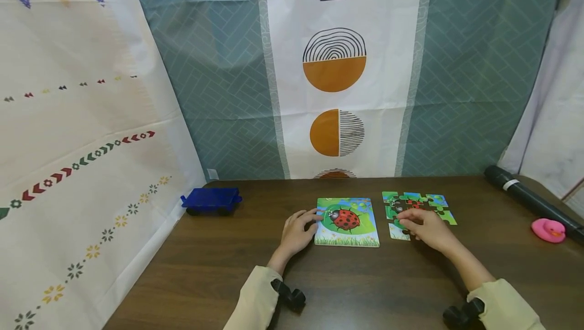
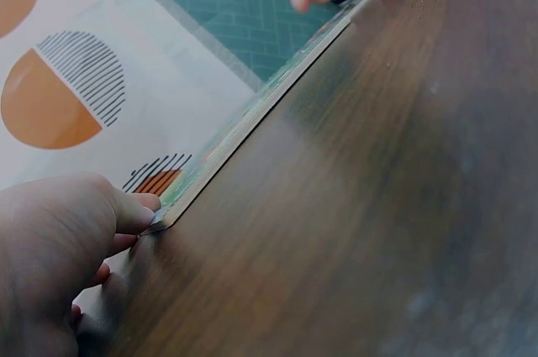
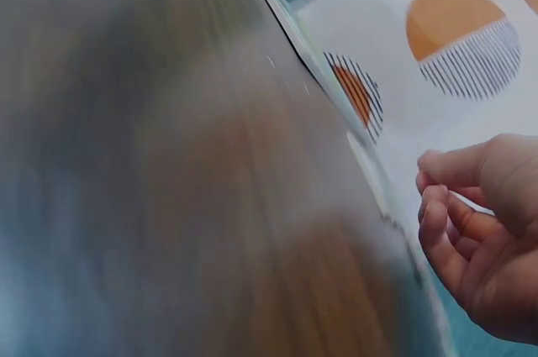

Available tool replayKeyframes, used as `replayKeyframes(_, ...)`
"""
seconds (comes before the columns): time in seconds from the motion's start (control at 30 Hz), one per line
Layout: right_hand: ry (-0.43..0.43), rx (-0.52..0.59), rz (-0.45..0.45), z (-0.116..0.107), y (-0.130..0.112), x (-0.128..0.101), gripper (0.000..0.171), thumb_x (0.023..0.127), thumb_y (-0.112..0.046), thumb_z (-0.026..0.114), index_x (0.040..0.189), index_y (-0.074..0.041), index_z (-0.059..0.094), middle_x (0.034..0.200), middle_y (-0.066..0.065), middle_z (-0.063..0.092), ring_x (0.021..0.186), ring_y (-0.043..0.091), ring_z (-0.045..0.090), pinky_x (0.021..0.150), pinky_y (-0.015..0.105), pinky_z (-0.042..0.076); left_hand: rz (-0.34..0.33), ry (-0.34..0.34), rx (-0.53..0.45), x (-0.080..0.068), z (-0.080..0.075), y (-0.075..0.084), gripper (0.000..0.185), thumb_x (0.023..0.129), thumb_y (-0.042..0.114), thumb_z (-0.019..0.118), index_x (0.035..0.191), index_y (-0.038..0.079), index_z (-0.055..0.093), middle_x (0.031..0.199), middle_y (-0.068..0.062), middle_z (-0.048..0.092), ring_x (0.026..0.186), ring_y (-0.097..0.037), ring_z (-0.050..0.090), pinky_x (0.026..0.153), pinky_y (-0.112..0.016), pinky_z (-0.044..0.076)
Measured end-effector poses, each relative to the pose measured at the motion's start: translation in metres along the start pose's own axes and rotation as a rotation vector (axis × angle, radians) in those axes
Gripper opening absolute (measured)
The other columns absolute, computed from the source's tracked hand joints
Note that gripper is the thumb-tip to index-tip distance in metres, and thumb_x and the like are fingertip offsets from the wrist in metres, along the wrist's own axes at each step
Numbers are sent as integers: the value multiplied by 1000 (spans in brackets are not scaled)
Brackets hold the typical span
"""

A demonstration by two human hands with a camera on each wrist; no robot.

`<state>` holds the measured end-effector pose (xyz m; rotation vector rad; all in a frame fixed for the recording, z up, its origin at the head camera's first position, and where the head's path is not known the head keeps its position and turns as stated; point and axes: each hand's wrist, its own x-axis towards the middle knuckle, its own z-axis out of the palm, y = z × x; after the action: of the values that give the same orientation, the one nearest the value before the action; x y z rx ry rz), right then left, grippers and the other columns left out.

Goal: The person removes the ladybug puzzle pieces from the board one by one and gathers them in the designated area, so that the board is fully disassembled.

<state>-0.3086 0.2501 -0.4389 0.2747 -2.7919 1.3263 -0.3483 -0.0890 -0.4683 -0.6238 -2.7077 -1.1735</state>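
Observation:
A square ladybug picture board (image 1: 335, 237) lies flat at the middle of the table. My left hand (image 1: 297, 231) touches its left edge, the index finger reaching onto its face and the thumb by the side. The left wrist view shows that hand (image 2: 59, 256) at the board's corner. To the right lie several jigsaw pieces (image 1: 437, 200) with parts of a ladybug picture, loosely grouped with gaps. Above the nearer pieces hovers my right hand (image 1: 426, 226), covering some of them. In the right wrist view, that hand (image 3: 483, 231) has thumb and index fingertips close together, with no piece visible between them.
A blue toy cart (image 1: 212, 199) stands at the table's back left. At the right lie a long black tube (image 1: 529, 195) and a pink rubber duck (image 1: 548, 230). Patterned cloth (image 1: 228, 81) hangs behind the brown table (image 1: 191, 274).

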Motion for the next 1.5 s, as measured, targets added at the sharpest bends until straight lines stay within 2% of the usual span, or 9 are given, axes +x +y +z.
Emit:
replayKeyframes(0.13,-31,31,-44,17,-20,8,32,96,-21,61,119,1,65,99,15,68,63,12,51,54,27,45,-3,5,6,0,-1,-2,27,98,15,53,119,13,70,146,-8,53,140,-38,39,115,-62,21)
replayKeyframes(0.33,-142,65,-121,51,-46,21,30,94,-18,64,115,2,67,96,12,69,75,14,60,60,28,50,0,-2,0,-1,-2,-1,28,98,15,53,119,11,69,146,-9,53,140,-39,39,115,-63,21)
replayKeyframes(0.53,-183,65,-120,70,-61,30,31,90,-16,68,114,4,66,94,10,67,81,14,59,65,28,50,1,-1,-3,0,0,2,28,97,15,53,119,11,70,146,-9,53,139,-39,39,115,-62,21)
replayKeyframes(0.67,-191,85,-80,75,-60,32,34,87,-14,71,115,5,66,92,9,65,80,13,56,66,26,48,10,-5,6,0,1,3,28,98,16,53,120,12,69,146,-9,53,139,-39,39,115,-62,21)
replayKeyframes(0.97,-227,152,-69,77,-52,33,42,86,-14,73,121,7,62,86,4,57,73,13,47,62,24,42,3,1,-4,-1,-1,1,28,98,15,53,119,11,70,146,-9,53,139,-39,39,115,-63,21)
replayKeyframes(1.23,-232,120,-81,77,-57,28,43,80,-16,80,112,5,63,85,5,52,74,16,43,64,27,39,18,6,7,-1,0,-1,27,97,16,54,118,12,70,145,-9,54,138,-39,41,114,-64,22)
replayKeyframes(1.5,-255,115,-83,77,-54,29,42,77,-14,82,109,4,61,84,5,50,75,17,43,65,28,39,2,0,2,-3,-1,3,27,96,16,55,118,12,71,145,-10,54,139,-40,39,115,-63,20)
